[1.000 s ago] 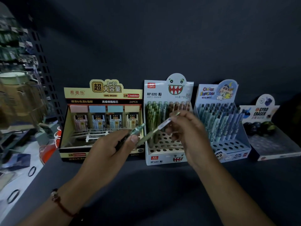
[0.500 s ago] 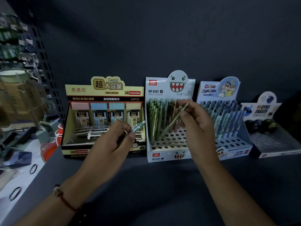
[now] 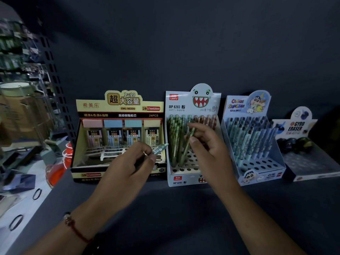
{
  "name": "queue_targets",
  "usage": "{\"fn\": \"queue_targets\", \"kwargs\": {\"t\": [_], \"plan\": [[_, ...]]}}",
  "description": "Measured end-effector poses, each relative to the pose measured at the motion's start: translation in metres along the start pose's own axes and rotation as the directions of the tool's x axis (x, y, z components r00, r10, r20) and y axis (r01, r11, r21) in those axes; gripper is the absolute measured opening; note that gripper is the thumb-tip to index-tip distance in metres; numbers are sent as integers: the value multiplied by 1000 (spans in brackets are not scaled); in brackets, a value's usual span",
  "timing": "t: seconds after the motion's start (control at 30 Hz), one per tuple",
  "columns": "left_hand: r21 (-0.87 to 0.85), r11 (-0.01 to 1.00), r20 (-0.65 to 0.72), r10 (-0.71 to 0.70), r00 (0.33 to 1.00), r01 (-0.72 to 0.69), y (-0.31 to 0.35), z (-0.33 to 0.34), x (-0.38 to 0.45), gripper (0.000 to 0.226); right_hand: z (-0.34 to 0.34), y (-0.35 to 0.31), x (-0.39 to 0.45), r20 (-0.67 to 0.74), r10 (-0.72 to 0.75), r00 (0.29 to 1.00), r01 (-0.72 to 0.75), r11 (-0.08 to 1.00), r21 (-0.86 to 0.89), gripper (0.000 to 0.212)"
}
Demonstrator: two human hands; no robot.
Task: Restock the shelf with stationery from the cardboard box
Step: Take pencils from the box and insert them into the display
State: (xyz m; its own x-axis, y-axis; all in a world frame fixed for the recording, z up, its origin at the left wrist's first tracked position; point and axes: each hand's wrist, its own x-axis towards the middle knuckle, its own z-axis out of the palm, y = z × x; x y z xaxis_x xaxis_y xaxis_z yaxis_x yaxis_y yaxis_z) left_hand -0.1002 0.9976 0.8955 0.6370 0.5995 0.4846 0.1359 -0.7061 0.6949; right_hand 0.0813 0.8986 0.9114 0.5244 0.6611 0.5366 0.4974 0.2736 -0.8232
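A white monster-face pencil display box (image 3: 193, 100) stands on the dark shelf (image 3: 165, 208), its holed rack partly filled with green and brown mechanical pencils. My right hand (image 3: 209, 151) pinches a green pencil (image 3: 186, 150) by its top, the tip down in the rack. My left hand (image 3: 127, 170) grips several pale green pencils (image 3: 159, 149) in front of the yellow lead-refill box (image 3: 119, 107). The cardboard box is out of view.
Right of the monster box stand a blue cartoon pencil display (image 3: 253, 144) and a gyro eraser tray (image 3: 305, 155). At the left are a perforated shelf upright (image 3: 55, 92), a red object (image 3: 58, 166) and a white surface with black rubber bands (image 3: 36, 194).
My right hand carried the green pencil from mid-air up and over the monster box, turned it upright and lowered its tip into the rack. My left hand stayed near the yellow box.
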Motion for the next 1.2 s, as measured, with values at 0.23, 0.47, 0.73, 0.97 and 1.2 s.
{"fn": "queue_targets", "kwargs": {"t": [0.23, 0.47, 0.73, 0.97, 1.2], "plan": [[0, 1000, 13, -6, 1000, 6, 1, 1, 1, 8, 3, 5, 2, 1, 27, 1000, -27, 999, 20, 23], [-2, 1000, 12, -8, 1000, 8, 5, 0, 1, 7, 2, 5, 1, -2, 22, 1000, -22, 999, -31, 22], [-9, 1000, 16, -10, 1000, 11, 4, -1, 2, 7, 1, 8, 1, -4, -14, 1000, 13, 994, -107, 37], [3, 1000, 7, -9, 1000, 9, 6, -2, 2, 6, 3, 10, 2, -14, -10, 1000, 9, 997, -78, 42], [1, 1000, 19, -13, 1000, 13, 5, -2, 1, 6, 5, 16, 4, -20, 17, 1000, -19, 995, -97, 42]]}}
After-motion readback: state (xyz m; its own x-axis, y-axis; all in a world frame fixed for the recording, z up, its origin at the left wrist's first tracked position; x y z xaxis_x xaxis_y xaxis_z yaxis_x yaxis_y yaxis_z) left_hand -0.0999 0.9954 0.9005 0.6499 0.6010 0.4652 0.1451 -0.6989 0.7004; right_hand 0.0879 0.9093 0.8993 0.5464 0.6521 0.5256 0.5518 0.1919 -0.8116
